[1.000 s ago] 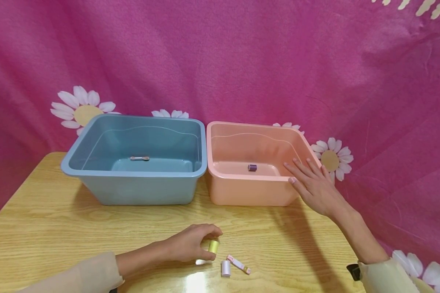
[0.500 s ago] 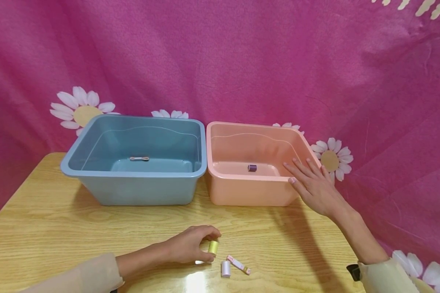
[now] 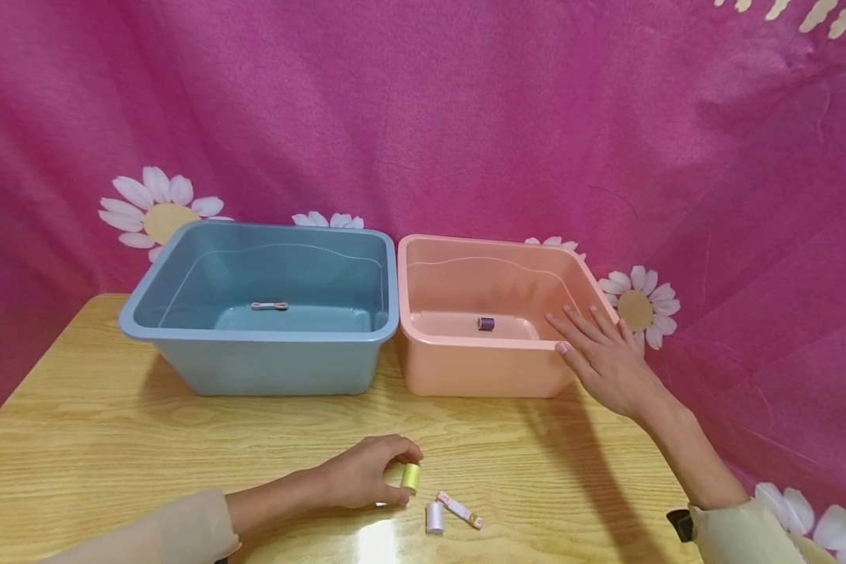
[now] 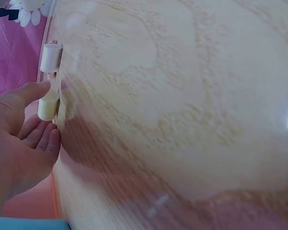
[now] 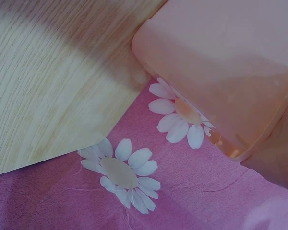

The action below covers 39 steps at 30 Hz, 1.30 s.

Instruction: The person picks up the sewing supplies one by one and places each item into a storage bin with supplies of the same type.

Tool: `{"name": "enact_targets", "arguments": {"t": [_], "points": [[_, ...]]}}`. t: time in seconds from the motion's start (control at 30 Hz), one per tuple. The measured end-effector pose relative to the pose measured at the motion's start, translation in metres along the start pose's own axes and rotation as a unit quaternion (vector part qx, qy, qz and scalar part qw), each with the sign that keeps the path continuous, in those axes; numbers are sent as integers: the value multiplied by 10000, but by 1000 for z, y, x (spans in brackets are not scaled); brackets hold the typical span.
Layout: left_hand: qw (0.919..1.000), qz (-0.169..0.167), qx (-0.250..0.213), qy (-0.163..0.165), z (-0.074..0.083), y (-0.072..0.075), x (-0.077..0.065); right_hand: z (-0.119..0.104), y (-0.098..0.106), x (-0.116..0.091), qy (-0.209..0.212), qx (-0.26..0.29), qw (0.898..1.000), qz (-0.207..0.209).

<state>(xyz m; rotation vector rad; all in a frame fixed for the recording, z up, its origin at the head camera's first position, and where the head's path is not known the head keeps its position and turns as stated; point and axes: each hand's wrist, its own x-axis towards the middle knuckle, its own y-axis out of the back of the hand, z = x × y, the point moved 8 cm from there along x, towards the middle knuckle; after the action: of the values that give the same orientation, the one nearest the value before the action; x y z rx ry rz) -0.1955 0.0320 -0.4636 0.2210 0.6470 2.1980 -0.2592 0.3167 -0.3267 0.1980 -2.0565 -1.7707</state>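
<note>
In the head view my left hand (image 3: 366, 472) curls its thumb and fingers round a small spool of yellow thread (image 3: 410, 478) upright on the table. The left wrist view has the yellow spool (image 4: 48, 106) between thumb and fingers; firm contact on both sides is hard to make out. Just right of it stand a spool of pale lilac thread (image 3: 434, 518) and a slim white strip (image 3: 458, 509) with pink marks and a gold end. My right hand (image 3: 609, 364) rests with spread fingers on the right front rim of the pink tub (image 3: 486, 368).
A blue tub (image 3: 275, 364) stands left of the pink one, with a small banded thread skein (image 3: 269, 305) on its floor. A dark purple thread spool (image 3: 486, 323) lies inside the pink tub. Wooden table (image 3: 183, 446); a magenta flowered cloth (image 3: 423, 117) hangs behind.
The left hand's fingers have drawn in slightly about the yellow spool, which stays in nearly the same spot. The right hand and both tubs have not moved.
</note>
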Motion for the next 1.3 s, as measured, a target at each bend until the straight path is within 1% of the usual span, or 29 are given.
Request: {"name": "enact_targets", "arguments": {"t": [0.17, 0.4, 0.5, 0.93, 1.3], "points": [[10000, 60, 34, -36, -1, 0, 0, 0, 1, 0, -29, -2, 10000, 4], [9996, 173, 66, -209, 0, 1, -2, 1, 0, 0, -36, -38, 10000, 11], [9995, 193, 34, -235, -1, 1, -2, 0, 0, 0, -19, -38, 10000, 19], [9993, 194, -190, -259, -2, 2, 0, 1, -1, 0, -25, -28, 10000, 1], [9992, 211, -198, -262, -3, 3, 1, 1, -1, -1, -47, 13, 10000, 8]]}}
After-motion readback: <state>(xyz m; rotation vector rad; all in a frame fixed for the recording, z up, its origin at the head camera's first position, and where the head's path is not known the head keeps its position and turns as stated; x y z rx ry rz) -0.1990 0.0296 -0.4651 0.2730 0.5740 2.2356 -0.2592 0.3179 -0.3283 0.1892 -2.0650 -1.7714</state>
